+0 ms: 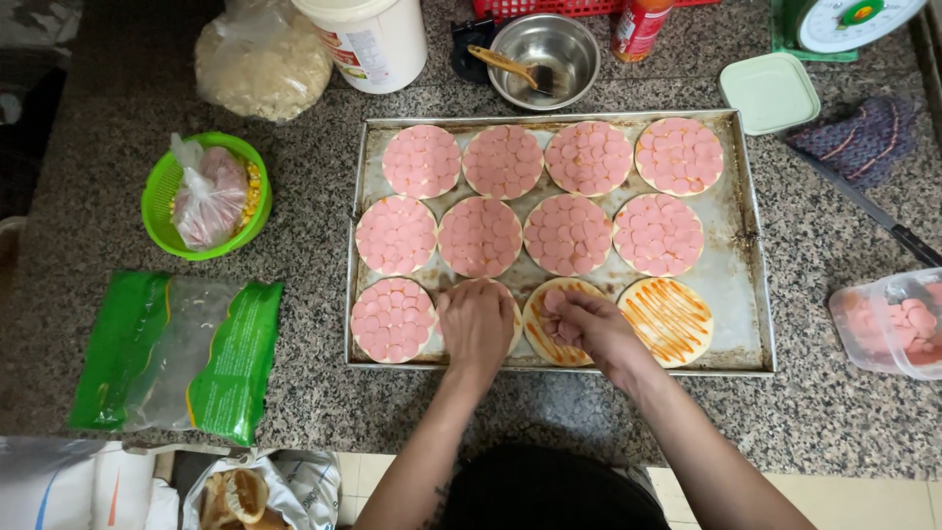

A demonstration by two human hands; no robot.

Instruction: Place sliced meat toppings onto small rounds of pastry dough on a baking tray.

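Observation:
A metal baking tray [746, 294] holds rows of small round pizza bases, most covered with pink sausage slices [569, 234]. My left hand [476, 322] rests palm down on a base in the front row, hiding most of it. My right hand [587, 324] pinches sausage slices over the neighbouring sauced base [542, 339], which has a few slices at its top. The base [670, 321] at the front right carries only orange sauce stripes.
A plastic tub of sausage slices [895, 324] sits at the right edge, a knife [873, 211] and a dark cloth [863, 137] behind it. On the left are a green colander with a bag [206, 194] and a green plastic package [177, 353]. A steel bowl with a brush [545, 59] stands behind the tray.

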